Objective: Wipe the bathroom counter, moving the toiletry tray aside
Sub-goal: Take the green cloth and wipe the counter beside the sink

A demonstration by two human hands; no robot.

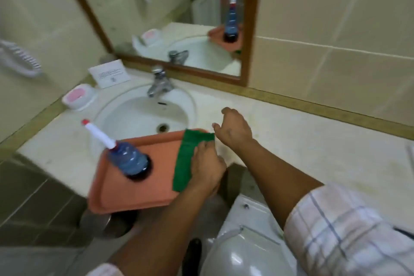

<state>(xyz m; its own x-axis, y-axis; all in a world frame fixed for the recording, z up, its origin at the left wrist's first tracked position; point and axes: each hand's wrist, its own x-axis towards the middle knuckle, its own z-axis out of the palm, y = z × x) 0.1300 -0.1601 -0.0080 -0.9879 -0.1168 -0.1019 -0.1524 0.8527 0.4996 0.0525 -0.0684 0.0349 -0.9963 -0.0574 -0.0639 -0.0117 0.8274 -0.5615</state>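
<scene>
Tray (pixel 125 188) overhangs the beige counter (pixel 291 141) — left hand (pixel 208 168) grips it, right hand (pixel 233 127) loose.

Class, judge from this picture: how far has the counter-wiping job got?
Done: nothing visibly wiped. In hand: the left hand grips the orange tray with the green cloth, spray bottle aboard, overhanging the counter edge; right hand hovers open. Left: wiping.
</scene>
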